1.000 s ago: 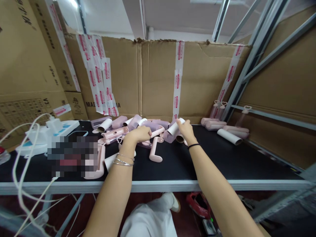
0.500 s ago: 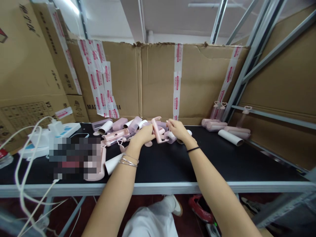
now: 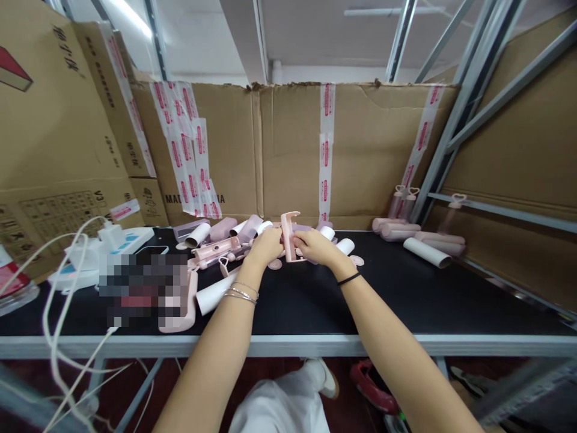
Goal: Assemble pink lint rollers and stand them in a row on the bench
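Observation:
My left hand (image 3: 267,246) is closed around the side of a pink C-shaped plastic frame (image 3: 290,242), held upright above the table with its open side facing right. My right hand (image 3: 315,245) has its fingers pinched together inside the frame's opening; what they hold, if anything, is hidden. Behind and beside the hands lie purple plastic cases (image 3: 223,229), white tubes (image 3: 345,246) and small pink discs (image 3: 274,264). An open pink plastic shell (image 3: 216,248) rests to the left of my left hand. A longer white tube (image 3: 211,296) lies by my left wrist.
On the black tabletop (image 3: 311,307), pink cylinders (image 3: 396,230) and a white tube (image 3: 427,252) sit at the right. Left are a power strip (image 3: 130,240), white cables (image 3: 49,319), a blurred-out patch and a pink case (image 3: 187,310). A cardboard wall (image 3: 288,156) closes the back.
My right hand has moved left and down, bringing its pinched fingers into the pink frame's opening. The frame has turned from tilted to more upright. The view has shifted slightly.

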`<state>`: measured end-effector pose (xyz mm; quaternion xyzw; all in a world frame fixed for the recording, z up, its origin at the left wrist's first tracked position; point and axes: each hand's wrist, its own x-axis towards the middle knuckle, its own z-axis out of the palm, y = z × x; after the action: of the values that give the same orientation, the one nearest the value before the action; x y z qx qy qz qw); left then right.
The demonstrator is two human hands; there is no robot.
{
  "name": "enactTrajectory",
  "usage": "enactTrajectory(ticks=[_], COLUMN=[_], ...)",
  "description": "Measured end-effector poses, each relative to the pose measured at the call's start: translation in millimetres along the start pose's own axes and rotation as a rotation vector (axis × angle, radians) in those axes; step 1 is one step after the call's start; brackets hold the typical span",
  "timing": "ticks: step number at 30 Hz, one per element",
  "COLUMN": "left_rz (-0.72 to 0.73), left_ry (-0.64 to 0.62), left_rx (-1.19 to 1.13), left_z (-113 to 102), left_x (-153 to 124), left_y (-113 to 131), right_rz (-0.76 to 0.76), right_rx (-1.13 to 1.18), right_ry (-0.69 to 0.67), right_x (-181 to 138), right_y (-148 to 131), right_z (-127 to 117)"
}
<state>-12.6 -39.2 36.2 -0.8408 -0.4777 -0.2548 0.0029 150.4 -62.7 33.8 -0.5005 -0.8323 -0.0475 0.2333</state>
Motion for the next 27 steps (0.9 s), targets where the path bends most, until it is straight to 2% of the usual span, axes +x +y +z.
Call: enactTrajectory(ticks=[5, 12, 23, 27], left_rz=[-0.033, 0.006, 0.09, 0.1], left_ry=[0.01, -0.025, -0.112, -0.128], left_rx=[0.089, 0.183, 0.262, 0.271], left_z=[2.1, 9.3, 12.3, 12.2], left_x=[-0.4, 1.0, -4.5, -6.4], left_y=[2.7, 2.6, 9.9, 12.2], right_rz=[0.041, 0.079, -0.001, -0.019], right_rx=[-0.102, -0.269, -0.399, -0.399], right_ry=[-0.087, -0.192, -0.312, -0.314], right_x=[-1.9, -1.8, -5.0, -6.3], right_y=[-6.7, -13.6, -13.4, -12.7], right_z=[-6.3, -6.2, -2.9, -5.8])
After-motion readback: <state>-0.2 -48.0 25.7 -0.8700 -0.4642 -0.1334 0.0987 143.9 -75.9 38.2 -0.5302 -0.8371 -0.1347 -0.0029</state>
